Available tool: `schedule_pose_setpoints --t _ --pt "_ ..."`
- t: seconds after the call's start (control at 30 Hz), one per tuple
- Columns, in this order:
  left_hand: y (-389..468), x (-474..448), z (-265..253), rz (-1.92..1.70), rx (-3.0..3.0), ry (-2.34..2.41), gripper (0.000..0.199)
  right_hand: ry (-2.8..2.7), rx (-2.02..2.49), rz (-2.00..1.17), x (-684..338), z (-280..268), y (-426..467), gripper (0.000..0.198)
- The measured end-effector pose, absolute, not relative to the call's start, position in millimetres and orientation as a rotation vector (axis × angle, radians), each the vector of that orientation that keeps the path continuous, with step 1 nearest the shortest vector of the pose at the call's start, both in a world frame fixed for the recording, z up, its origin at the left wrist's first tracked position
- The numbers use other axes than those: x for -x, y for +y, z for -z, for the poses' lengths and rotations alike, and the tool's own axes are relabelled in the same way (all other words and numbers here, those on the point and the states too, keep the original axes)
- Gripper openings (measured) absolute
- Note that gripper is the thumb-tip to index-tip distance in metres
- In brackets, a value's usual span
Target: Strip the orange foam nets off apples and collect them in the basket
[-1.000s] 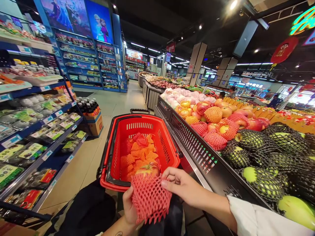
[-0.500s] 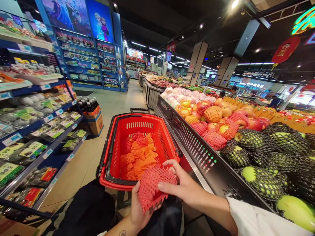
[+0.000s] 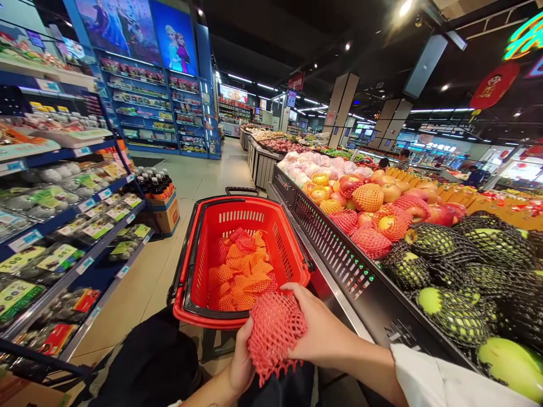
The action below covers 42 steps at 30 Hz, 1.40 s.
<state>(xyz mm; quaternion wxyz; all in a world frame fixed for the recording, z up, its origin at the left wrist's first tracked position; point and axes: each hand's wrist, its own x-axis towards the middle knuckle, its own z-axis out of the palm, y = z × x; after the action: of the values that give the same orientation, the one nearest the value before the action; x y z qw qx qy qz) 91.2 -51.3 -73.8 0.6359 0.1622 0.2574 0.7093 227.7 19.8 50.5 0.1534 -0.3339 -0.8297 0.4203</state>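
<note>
A red foam fruit net (image 3: 275, 333) is held between my two hands, just past the near rim of the basket. My left hand (image 3: 242, 362) grips its left side, thumb up along the edge. From the right, my right hand (image 3: 316, 325) is closed round it, with its thumb partly hidden behind the mesh. The net looks rounded and full, but whatever is inside does not show. In front stands a red shopping basket (image 3: 203, 226) with black handles. Orange and red foam nets (image 3: 246, 268) lie heaped on its floor.
On the right, a black-sided fruit stand (image 3: 322, 243) holds apples in foam nets (image 3: 369, 198) and green fruit in black nets (image 3: 458, 311). Shelves of packaged goods (image 3: 68, 226) line the left. A carton of bottles (image 3: 163, 212) stands on the aisle floor (image 3: 190, 175).
The foam net has turned in my hands and shifted slightly right, with its frayed edge now downward. My right hand has closed further round its side.
</note>
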Motion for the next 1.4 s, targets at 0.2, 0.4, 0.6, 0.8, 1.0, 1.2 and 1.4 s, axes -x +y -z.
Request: schedule_pose_setpoints --t 0.2,0.4,0.6,0.8,1.0,1.2,1.4 --pt "-50 -94 73 -1.495 -0.310 0.657 0.059 -2.613 1.082 -0.924 -228 -46 16 0.081" --pt "-52 -87 86 -1.483 -0.601 0.847 0.055 -2.575 0.952 -0.925 -232 -38 17 0.104" --pt "-54 -76 89 -1.525 -0.772 1.014 0.058 -2.225 0.894 -1.180 -230 -34 10 0.074" --pt "-52 -80 66 -1.765 -0.956 0.962 0.040 -1.678 0.580 -1.755 -221 -25 14 0.075" --pt "-56 -73 42 -1.857 -1.095 1.015 0.021 -1.667 0.627 -1.729 -218 -37 16 0.081" --pt "-57 -69 30 -1.716 -1.143 0.964 0.028 -1.621 0.642 -1.796 -218 -36 18 0.082" --pt "-56 -64 32 -1.610 -0.977 0.680 0.035 -1.525 0.799 -1.757 -222 -44 17 0.058"
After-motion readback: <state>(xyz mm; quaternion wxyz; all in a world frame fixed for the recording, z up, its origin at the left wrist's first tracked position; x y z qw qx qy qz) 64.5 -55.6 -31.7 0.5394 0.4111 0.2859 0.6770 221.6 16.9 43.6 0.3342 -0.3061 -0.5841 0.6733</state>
